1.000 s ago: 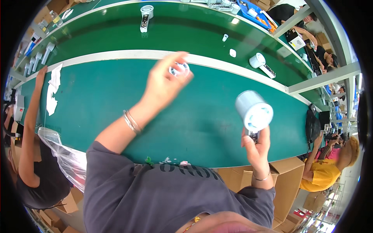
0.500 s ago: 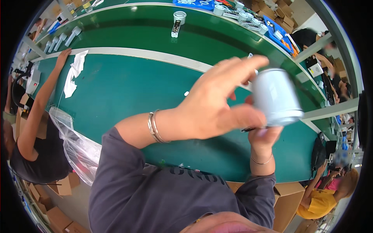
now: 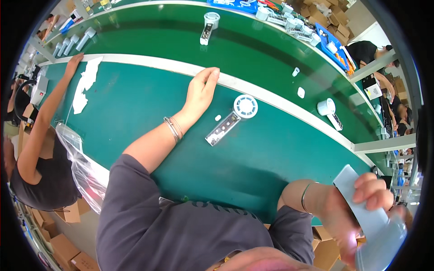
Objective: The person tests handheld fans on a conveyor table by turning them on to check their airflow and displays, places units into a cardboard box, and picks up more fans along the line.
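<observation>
My right hand (image 3: pixel 348 217) is wrapped round a light blue handheld-fan housing (image 3: pixel 379 239), raised at the lower right. The housing is tilted, with its round head downward and partly blurred. On the rail at the belt's near edge rests my left hand (image 3: pixel 203 88), fingers together and nothing visible in them. To its right, on the green table, lies a handheld fan (image 3: pixel 245 106) with a round slotted head and its handle's inner parts exposed. A small white piece (image 3: pixel 218 118) lies between that fan and my left forearm.
Beyond the white rail (image 3: pixel 289 108), the green belt (image 3: pixel 266 58) carries an opened fan (image 3: pixel 211 20), another fan (image 3: pixel 326 107) and small white parts (image 3: pixel 301 92). Blue trays (image 3: pixel 332 45) stand along the far side. At left are a white cloth (image 3: pixel 88 81), a plastic bag (image 3: pixel 81 162) and a co-worker's arm (image 3: pixel 49 113).
My right hand has carried the housing from the front middle to the lower right. My left hand has come away from it, moving left onto the rail. The fan on the table is now uncovered.
</observation>
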Tool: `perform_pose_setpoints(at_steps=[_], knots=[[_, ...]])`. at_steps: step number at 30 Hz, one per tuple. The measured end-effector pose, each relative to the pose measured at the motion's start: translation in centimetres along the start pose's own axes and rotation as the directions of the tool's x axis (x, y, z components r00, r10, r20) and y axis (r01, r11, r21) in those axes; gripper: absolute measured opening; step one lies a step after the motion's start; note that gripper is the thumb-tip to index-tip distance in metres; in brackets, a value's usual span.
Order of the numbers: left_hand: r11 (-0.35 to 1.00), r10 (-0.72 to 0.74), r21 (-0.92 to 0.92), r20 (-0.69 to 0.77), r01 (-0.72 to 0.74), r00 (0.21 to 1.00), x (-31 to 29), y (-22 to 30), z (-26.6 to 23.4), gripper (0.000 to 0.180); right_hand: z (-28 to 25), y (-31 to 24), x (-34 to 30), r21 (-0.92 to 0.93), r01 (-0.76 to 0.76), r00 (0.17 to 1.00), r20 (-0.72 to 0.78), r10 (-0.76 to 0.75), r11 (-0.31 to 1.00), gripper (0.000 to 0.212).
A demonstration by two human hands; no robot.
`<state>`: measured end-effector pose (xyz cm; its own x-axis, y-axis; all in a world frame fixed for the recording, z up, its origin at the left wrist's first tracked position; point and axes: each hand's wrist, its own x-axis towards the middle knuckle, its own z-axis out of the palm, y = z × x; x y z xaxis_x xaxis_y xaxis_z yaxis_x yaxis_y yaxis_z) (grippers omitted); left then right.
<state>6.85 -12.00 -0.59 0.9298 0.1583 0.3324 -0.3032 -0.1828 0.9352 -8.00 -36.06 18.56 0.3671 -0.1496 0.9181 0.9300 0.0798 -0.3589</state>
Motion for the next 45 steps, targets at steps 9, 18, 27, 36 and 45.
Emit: perform_pose_setpoints(at_steps=[9, 18, 27, 36, 45], knots=[[0.985, -0.163, -0.047, 0.073, 0.166, 0.984, 0.4, -0.5, -0.3, 0.042, -1.7, -0.8, -0.3, -0.041, 0.19, 0.978, -0.076, -0.192, 0.981, 0.099], [0.987, -0.152, -0.036, 0.076, 0.155, 0.985, 0.4, -0.4, -0.2, 0.041, -1.9, -1.0, -0.3, -0.013, 0.116, 0.991, -0.062, -0.116, 0.993, 0.1], [0.985, -0.167, -0.038, 0.072, 0.17, 0.983, 0.4, -0.4, -0.2, 0.042, -3.2, -2.7, 0.0, -0.149, 0.089, 0.978, 0.201, -0.058, 0.985, 0.066], [0.978, -0.205, -0.035, 0.07, 0.207, 0.976, 0.3, -0.5, -0.1, 0.044, -1.3, -1.4, 1.6, 0.499, -0.004, 0.994, 0.097, -0.051, 0.867, 0.069], [0.98, -0.174, -0.095, 0.027, 0.176, 0.984, 0.1, -0.4, -0.1, 0.042, 0.0, -0.5, 1.7, -0.016, -0.104, 0.983, -0.154, 0.1, 0.994, 0.073]])
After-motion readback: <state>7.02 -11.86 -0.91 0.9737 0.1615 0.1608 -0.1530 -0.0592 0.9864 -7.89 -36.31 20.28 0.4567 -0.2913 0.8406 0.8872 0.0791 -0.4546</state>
